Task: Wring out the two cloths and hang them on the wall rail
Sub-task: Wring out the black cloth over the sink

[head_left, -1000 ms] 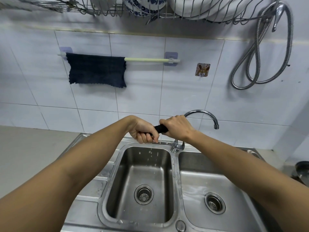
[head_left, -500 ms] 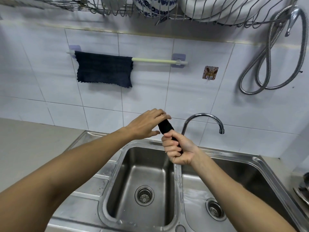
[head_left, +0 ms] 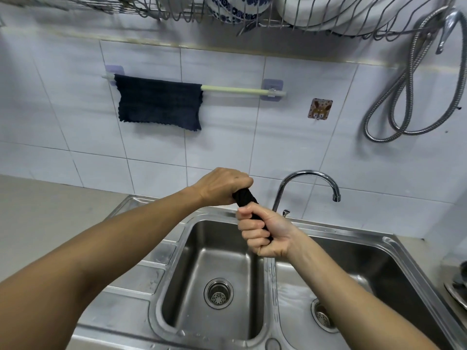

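Twisted cloth [head_left: 246, 199] runs slantwise over the sink [head_left: 394, 245]: left hand [head_left: 223, 186] clenches its upper, far end, right hand [head_left: 264, 234] its lower, near end. Rail [head_left: 237, 90] lies up-left w/ free space right of the hung cloth [head_left: 159, 102] (1 of 2).

No legible txt, labels, brands or nos. anywhere — wall sticker [head_left: 321, 109] shows pic only.

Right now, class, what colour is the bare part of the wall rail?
Pale yellow-green; the wall rail shows best in the head view, the only view.
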